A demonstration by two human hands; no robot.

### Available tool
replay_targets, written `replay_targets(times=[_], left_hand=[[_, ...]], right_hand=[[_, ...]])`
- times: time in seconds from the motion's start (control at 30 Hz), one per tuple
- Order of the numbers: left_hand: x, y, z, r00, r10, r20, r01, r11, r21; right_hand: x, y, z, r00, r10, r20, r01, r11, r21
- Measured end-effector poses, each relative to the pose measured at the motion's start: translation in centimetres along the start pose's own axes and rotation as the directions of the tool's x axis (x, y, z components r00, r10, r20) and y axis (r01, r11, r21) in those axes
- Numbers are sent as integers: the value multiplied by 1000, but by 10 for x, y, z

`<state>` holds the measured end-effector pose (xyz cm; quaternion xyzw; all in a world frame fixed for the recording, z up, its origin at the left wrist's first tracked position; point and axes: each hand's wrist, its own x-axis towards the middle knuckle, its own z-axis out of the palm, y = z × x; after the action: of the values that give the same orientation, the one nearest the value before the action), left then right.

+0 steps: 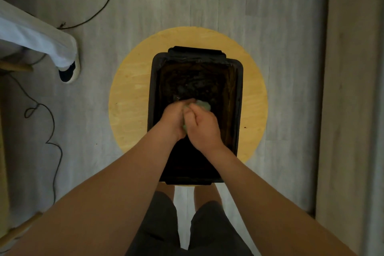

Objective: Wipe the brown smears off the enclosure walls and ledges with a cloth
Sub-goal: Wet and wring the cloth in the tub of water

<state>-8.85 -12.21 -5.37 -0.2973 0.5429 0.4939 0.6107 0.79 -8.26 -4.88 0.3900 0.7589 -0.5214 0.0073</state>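
Cloth (204, 105), pale green and bunched into a wad, sits low inside the black enclosure (154, 89), pressed between both hands near the middle of the floor of the box. The left hand (174, 114) has its fingers curled over the far end of the wad. The right hand (204, 126) is closed round the near end, knuckles up, so each hand grips part of the same rag. The enclosure stands on a round wooden table (128, 93). Brown smears (231, 91) show dimly on the right wall, though the light is poor and I cannot tell how much dirt remains on the ledges. The main risk, as I judge it, is that a tightly wadded cloth offers little clean face, so it may spread the brown film along the walls rather than lift it. With both hands on the rag, nothing steadies the box, and a hard push toward one wall could slide it across the table. The dark interior also makes missed patches likely, especially in the corners and under the rim. A cable (52, 122) trails on the floor to the left, well apart from the table.
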Motion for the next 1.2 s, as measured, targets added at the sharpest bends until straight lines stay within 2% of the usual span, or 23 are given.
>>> replay_targets(times=[0.07, 0.13, 0.2, 0.27, 0.3, 0.37, 0.47, 0.53, 0.6, 0.67, 0.77, 0.9, 1.0, 1.1, 1.13, 1.2], left_hand=[[-1, -1, -4, 999, 35, -2, -34, 999, 32], [-3, -2, -8, 995, 99, -2, -98, 992, 82], [-1, -7, -13, 987, 159, 25, -160, 983, 87], [0, -10, -16, 982, 185, -37, -181, 978, 107], [1, -12, -17, 979, 190, -80, -180, 977, 114], [4, -17, -18, 983, 152, -103, -140, 983, 117], [3, -19, -13, 998, -7, -70, 11, 998, 58], [-2, -16, -10, 998, -45, -45, 45, 999, -3], [1, -12, -12, 1000, -15, 17, 16, 998, -54], [4, -7, -15, 998, 10, 69, -5, 997, -75], [2, -2, -12, 999, -14, 42, 17, 997, -79], [-2, -7, -15, 999, 41, 0, -41, 999, 21], [-1, -13, -20, 992, 129, 5, -129, 991, 45], [-5, -15, -21, 985, 169, -35, -166, 984, 71], [-6, -16, -20, 984, 167, -69, -161, 983, 88], [-8, -17, -18, 983, 141, -121, -129, 987, 99]], right_hand=[[10, 12, 4, 998, -38, 43, 42, 994, -104], [21, 28, 4, 999, -3, 53, 11, 987, -162], [34, 43, 5, 994, 103, -46, -109, 977, -183], [41, 46, 10, 949, 264, -169, -287, 949, -129], [41, 44, 13, 917, 361, -168, -377, 923, -75], [39, 42, 23, 856, 512, -79, -514, 858, -7], [31, 36, 27, 801, 594, 74, -598, 796, 96], [18, 23, 22, 845, 523, 114, -535, 826, 179], [2, 8, 16, 935, 353, 37, -353, 914, 201], [-11, -3, 13, 981, 186, -51, -173, 965, 197], [-12, -4, 16, 992, 29, -127, -19, 997, 78], [9, 15, 16, 995, -48, -83, 36, 989, -143], [27, 29, 14, 993, 45, -112, -67, 977, -201], [36, 33, 20, 916, 303, -262, -335, 938, -89], [36, 31, 23, 871, 426, -247, -445, 895, -24], [33, 30, 30, 814, 574, -93, -576, 818, 4]])
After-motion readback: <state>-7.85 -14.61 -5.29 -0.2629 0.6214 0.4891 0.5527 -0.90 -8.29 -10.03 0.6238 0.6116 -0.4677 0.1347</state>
